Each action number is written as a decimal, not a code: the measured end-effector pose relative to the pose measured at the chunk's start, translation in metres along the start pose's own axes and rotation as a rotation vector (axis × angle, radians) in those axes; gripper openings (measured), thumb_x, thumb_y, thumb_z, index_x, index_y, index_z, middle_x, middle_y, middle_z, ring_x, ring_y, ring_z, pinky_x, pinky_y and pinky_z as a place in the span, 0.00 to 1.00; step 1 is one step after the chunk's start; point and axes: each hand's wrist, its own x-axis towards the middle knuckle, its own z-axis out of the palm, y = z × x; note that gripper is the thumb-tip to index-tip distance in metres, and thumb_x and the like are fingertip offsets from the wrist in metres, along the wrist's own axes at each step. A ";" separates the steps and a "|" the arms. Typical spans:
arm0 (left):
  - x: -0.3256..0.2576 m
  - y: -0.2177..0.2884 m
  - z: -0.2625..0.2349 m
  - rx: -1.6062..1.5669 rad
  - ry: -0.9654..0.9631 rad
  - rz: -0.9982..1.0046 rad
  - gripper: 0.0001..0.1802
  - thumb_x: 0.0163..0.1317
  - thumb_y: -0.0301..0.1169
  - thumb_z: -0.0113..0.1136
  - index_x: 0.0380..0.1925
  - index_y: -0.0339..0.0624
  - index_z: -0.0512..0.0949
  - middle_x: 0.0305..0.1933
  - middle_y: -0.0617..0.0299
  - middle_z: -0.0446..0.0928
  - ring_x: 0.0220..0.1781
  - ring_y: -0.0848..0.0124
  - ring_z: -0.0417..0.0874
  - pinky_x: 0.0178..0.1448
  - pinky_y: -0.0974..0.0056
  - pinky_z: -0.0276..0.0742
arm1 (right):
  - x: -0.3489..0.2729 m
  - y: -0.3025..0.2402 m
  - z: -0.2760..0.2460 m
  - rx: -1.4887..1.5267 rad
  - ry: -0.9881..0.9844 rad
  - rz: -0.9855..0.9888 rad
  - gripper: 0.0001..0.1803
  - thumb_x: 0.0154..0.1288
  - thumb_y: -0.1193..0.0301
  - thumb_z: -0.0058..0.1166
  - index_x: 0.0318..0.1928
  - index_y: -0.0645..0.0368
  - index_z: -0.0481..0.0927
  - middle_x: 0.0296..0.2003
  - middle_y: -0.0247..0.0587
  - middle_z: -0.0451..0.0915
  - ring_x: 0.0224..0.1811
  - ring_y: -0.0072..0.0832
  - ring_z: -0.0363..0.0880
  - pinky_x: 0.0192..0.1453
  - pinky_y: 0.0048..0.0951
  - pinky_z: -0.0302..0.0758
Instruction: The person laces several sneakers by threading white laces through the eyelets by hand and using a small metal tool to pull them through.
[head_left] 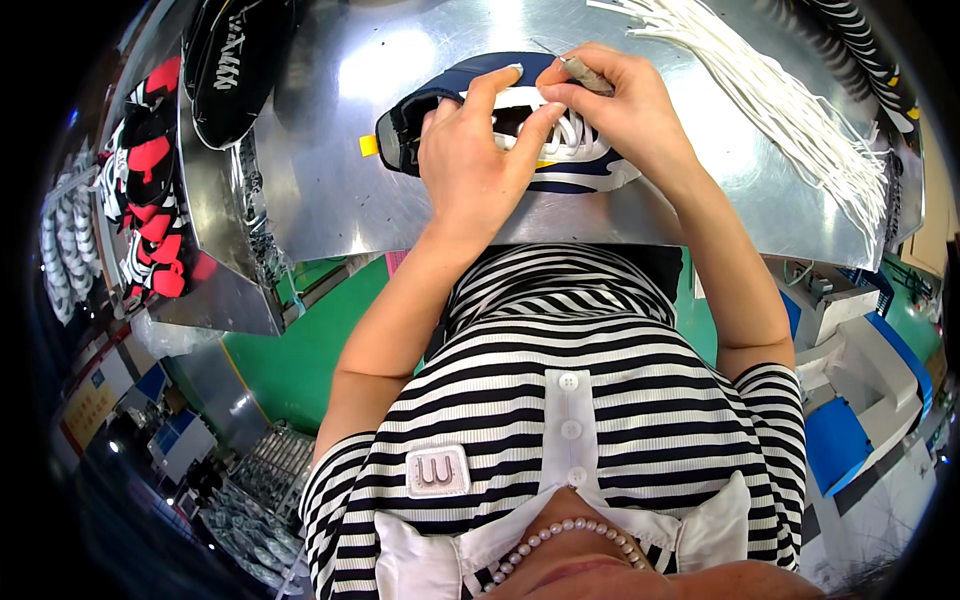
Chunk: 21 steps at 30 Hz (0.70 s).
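Observation:
A navy and white sneaker (pixel 585 181) lies on its side along the metal table, with its heel and a yellow tab (pixel 368 146) to the left. White lace (pixel 572 138) runs through part of its eyelets. My left hand (pixel 478 160) grips the upper around the opening, index finger on the far edge and thumb on the near one. Above the toe half, my right hand (pixel 630 105) is closed around a slim tool with a wrapped, brownish handle (pixel 588 77). A thin metal tip shows past the fingers. Whether a lace is also pinched there I cannot tell.
A thick bundle of loose white laces (pixel 770 110) spreads over the table's right side. Black shoes (pixel 232 75) lie at the far left. Red and black shoes (pixel 152 205) stand beyond the left edge. Blue and white equipment (pixel 860 400) is at the lower right.

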 end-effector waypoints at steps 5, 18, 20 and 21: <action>-0.001 -0.007 0.009 -0.007 0.125 0.071 0.21 0.52 0.40 0.74 0.45 0.46 0.83 0.41 0.62 0.85 0.37 0.64 0.78 0.52 0.61 0.69 | -0.010 -0.001 -0.003 -0.005 0.058 -0.146 0.12 0.62 0.66 0.61 0.42 0.59 0.82 0.31 0.40 0.83 0.34 0.32 0.83 0.40 0.31 0.76; -0.007 -0.013 0.015 -0.050 0.238 0.228 0.18 0.51 0.38 0.72 0.42 0.48 0.84 0.24 0.68 0.78 0.24 0.68 0.71 0.44 0.63 0.64 | -0.042 -0.012 -0.014 -0.325 0.007 -0.197 0.07 0.66 0.69 0.56 0.35 0.60 0.75 0.21 0.44 0.79 0.25 0.40 0.80 0.30 0.38 0.74; -0.010 -0.016 0.015 -0.103 0.227 0.217 0.17 0.51 0.35 0.71 0.43 0.48 0.83 0.24 0.67 0.79 0.25 0.68 0.73 0.44 0.62 0.65 | -0.039 -0.011 -0.007 -0.422 0.004 -0.246 0.08 0.65 0.70 0.56 0.35 0.61 0.74 0.21 0.46 0.79 0.25 0.41 0.81 0.29 0.38 0.75; -0.011 -0.017 0.015 -0.131 0.221 0.211 0.17 0.51 0.33 0.70 0.44 0.47 0.83 0.25 0.66 0.79 0.25 0.67 0.73 0.45 0.62 0.65 | -0.037 -0.012 -0.001 -0.480 0.007 -0.275 0.08 0.64 0.70 0.56 0.35 0.61 0.73 0.22 0.47 0.79 0.26 0.42 0.81 0.29 0.39 0.75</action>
